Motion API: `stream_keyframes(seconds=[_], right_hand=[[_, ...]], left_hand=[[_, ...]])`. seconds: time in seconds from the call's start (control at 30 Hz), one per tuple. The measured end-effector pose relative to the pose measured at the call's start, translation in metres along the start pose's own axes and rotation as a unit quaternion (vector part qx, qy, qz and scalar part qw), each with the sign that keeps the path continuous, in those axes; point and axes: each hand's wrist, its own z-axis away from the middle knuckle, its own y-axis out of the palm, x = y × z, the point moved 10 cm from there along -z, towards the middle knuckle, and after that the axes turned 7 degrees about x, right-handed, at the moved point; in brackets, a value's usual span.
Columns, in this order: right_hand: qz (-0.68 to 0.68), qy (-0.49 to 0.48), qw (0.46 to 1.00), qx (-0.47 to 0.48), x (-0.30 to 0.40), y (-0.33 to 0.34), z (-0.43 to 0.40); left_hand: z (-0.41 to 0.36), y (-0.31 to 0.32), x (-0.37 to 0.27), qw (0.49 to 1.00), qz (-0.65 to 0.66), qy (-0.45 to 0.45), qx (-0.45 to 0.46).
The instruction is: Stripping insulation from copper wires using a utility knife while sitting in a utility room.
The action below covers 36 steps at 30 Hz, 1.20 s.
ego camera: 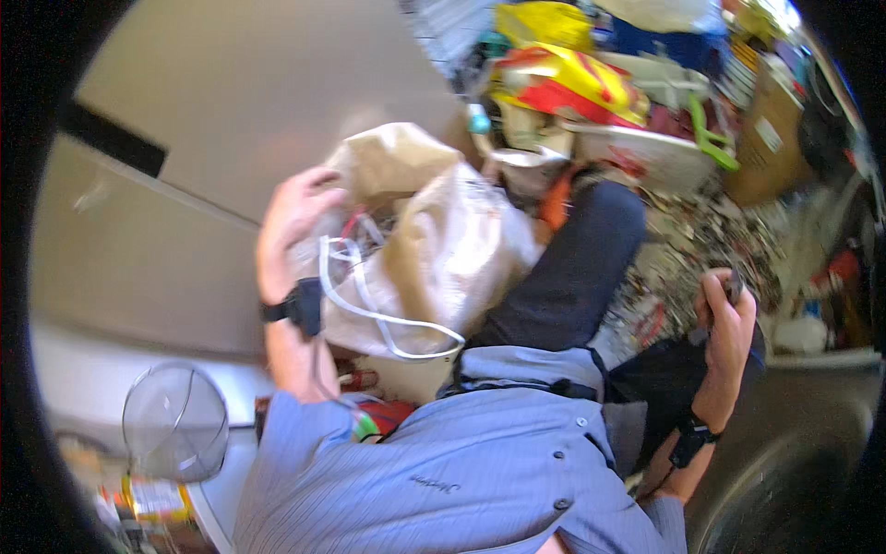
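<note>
My left hand [297, 208] lies at the left rim of a large pale plastic bag [450, 242], its fingers apart and blurred; whether they touch the bag is unclear. Loops of white cord [377, 315] hang over the bag's near side, and a thin red strand shows at its mouth. Off to the right, my right hand [727, 311] is closed around a small dark tool, whose kind I cannot tell. Below and beyond that hand, a heap of small mixed scrap pieces [699, 242] covers the ground.
A brown panel [208, 208] fills the left. At the back right stand a white plastic basin [651, 156], a yellow and red plastic bag [567, 83] and a cardboard piece [772, 138]. A round mesh strainer [175, 422] is at lower left. My bent knee [609, 215] separates bag and scrap.
</note>
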Motion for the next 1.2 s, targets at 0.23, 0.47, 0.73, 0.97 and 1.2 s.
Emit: stream_keyframes(seconds=[0.23,0.47,0.73,0.97,1.2], right_hand=[[-0.023,-0.127,0.974,-0.186,0.081,-0.097,0.067],[0.096,0.033,0.926,-0.363,0.029,-0.166,0.16],[-0.022,0.125,0.941,-0.315,-0.058,-0.136,0.172],[-0.154,0.138,0.937,-0.282,-0.051,-0.116,0.138],[-0.04,0.051,0.958,-0.281,-0.045,-0.103,0.098]], left_hand=[[-0.059,-0.006,-0.155,0.977,0.074,0.198,0.027],[-0.015,0.241,-0.437,0.807,0.05,0.551,0.208],[0.086,0.396,-0.492,0.771,0.131,0.583,0.221],[0.111,0.371,-0.485,0.731,0.207,0.604,0.242],[0.106,0.373,-0.465,0.757,0.231,0.512,0.333]])
